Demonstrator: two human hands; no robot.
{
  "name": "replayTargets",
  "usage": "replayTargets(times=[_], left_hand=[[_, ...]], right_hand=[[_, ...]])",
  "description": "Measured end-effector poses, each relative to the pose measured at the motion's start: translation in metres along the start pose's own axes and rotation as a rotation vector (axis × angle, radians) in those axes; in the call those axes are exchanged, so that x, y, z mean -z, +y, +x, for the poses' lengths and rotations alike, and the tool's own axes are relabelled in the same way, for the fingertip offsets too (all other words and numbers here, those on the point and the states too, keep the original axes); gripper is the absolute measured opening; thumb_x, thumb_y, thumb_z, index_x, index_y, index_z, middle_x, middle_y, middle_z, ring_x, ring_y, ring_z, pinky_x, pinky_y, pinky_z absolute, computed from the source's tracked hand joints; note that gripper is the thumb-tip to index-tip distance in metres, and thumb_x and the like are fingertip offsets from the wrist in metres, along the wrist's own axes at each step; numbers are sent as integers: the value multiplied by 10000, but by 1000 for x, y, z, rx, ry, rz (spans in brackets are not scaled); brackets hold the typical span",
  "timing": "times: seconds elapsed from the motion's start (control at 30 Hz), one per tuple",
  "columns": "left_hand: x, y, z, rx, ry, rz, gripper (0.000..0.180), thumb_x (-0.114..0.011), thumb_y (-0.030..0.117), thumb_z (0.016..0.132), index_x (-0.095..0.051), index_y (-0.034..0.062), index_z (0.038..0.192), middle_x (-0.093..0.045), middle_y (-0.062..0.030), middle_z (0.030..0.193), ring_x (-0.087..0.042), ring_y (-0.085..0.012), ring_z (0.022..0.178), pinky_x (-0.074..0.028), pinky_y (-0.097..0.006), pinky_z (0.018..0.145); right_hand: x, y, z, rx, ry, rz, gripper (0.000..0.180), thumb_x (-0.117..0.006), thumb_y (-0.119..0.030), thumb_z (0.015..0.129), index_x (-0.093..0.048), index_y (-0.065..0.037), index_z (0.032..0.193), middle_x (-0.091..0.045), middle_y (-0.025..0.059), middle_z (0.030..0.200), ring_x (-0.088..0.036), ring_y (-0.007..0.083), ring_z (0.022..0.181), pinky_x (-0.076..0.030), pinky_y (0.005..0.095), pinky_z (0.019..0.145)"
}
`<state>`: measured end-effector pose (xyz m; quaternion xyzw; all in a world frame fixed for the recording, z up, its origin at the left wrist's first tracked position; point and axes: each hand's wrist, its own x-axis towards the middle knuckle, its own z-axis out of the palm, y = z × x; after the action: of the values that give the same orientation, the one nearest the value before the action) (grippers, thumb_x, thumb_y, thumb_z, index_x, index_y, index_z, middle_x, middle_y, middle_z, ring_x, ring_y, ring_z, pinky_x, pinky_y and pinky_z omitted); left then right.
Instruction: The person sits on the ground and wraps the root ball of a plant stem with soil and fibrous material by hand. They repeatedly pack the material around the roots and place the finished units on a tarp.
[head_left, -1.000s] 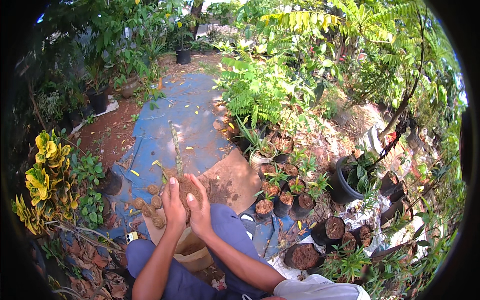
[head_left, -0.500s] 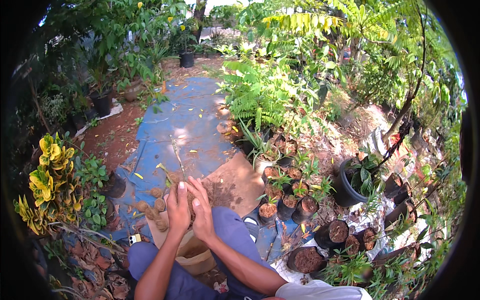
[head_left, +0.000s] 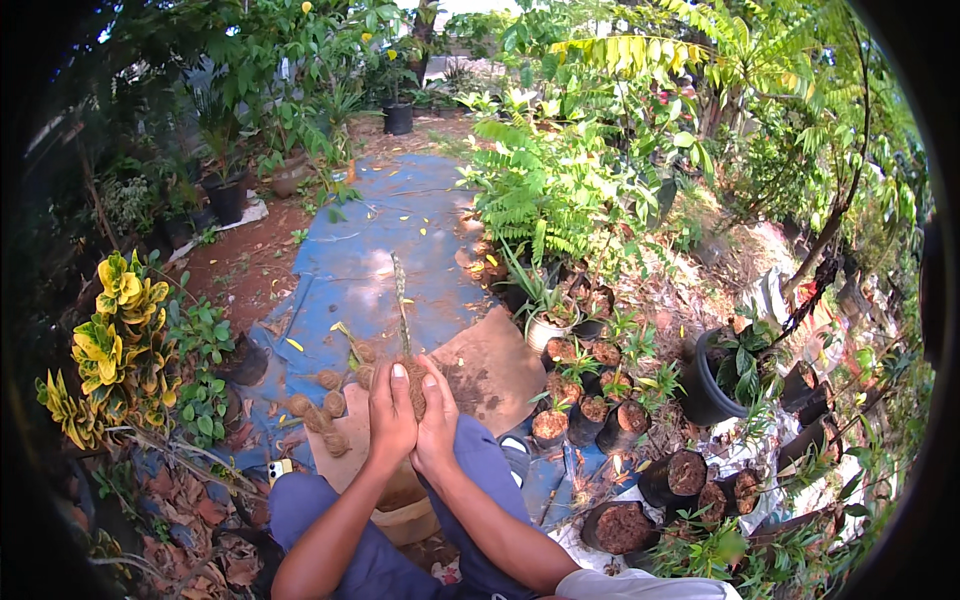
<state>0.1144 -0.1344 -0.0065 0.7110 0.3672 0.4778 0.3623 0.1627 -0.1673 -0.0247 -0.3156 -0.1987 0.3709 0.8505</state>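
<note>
My left hand [head_left: 391,418] and my right hand [head_left: 437,418] are cupped together around a brown fibrous ball [head_left: 417,384], mostly hidden by the fingers. A thin, knobbly stem cutting [head_left: 402,300] rises almost upright from it. Between my knees, below the hands, sits a pale round tub [head_left: 408,523]. Several more brown fibrous balls [head_left: 331,422] lie left of the hands, and another cutting [head_left: 350,340] slants up behind them. Brown cardboard [head_left: 495,365] with dark soil smears spreads under this spot.
A blue tarp [head_left: 370,225] runs away ahead. To the right stand several soil-filled black nursery bags [head_left: 620,425] and a large dark pot [head_left: 710,375]. A yellow-leaved shrub [head_left: 115,330] grows at left. A phone [head_left: 279,468] rests beside my left knee.
My hands have gone from flatter, offset palms to a rounder cup around the ball. The stem has swung more upright. The whole view has shifted slightly.
</note>
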Motion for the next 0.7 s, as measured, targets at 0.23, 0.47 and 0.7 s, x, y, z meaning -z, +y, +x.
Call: replayTargets(times=[0.23,0.47,0.7], left_hand=[[4,6,1,164,-104,-549,392,-388,314,1065,-598,-12,1123,-622,-101,1106,-572,-179,1034,-442,-327,935],[10,16,1,-9,-71,-433,366,-419,292,1067,-602,0,940,-630,-67,881,-559,-118,854,-453,-284,836],[6,11,4,-64,-60,-466,391,-377,274,1075,-625,-8,967,-656,-91,863,-607,-158,858,-477,-321,854]], right_hand=[[-1,-6,-6,644,-79,-626,306,-558,-107,931,-671,13,1189,-603,170,1293,-520,336,1282,-394,442,1079],[-13,6,-18,374,37,-254,617,-518,-270,918,-395,74,1415,-507,191,1373,-455,294,1315,-338,406,1109],[-8,5,-10,207,-18,1,543,-487,-300,966,-446,60,1370,-551,141,1278,-502,226,1230,-371,371,1079]])
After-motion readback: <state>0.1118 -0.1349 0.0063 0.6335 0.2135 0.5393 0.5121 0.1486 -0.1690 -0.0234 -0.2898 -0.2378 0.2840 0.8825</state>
